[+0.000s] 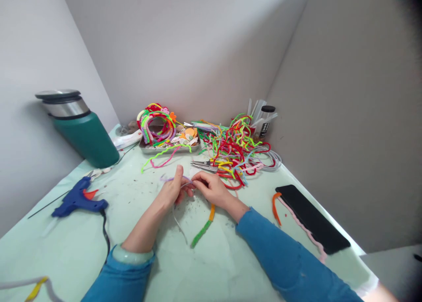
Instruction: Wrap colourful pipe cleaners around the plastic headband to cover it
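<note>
Over the surface [231, 262], the left hand [174, 189] grips the grey band [180, 225], the right hand [211, 188] pinches the lilac strand [169, 179], seemingly winding it; the next turn needs even tension.

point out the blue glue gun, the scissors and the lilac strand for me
blue glue gun [78, 199]: head view, the middle of its blue body
scissors [207, 166]: head view, on the metal blades
lilac strand [168, 179]: head view, the stretch near its left end
</note>
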Motion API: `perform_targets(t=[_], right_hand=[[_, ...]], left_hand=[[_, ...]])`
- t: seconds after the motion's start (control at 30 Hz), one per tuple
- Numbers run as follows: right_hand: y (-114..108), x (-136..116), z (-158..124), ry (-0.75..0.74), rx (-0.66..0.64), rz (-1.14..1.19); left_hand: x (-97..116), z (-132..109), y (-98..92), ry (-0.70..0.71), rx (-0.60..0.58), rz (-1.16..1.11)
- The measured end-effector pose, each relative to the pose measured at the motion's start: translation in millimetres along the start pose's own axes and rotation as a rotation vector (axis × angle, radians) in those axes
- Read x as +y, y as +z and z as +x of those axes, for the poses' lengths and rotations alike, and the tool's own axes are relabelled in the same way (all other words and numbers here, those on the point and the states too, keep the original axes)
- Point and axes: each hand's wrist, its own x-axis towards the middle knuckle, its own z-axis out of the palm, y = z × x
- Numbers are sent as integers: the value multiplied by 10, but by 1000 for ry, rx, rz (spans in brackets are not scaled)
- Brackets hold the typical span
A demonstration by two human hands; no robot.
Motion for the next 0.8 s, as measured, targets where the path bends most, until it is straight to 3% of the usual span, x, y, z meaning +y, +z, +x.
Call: perform_targets(t=[0.2, 0.47, 0.8], right_hand=[[-1, 28, -7, 7, -7, -15], [32, 54, -4, 45, 38, -15], [25, 44, -7, 61, 11, -6]], left_hand=[[-19, -12, 29, 105, 69, 235], [-56, 11, 24, 241, 134, 107], [-112, 59, 25, 304, 194, 236]])
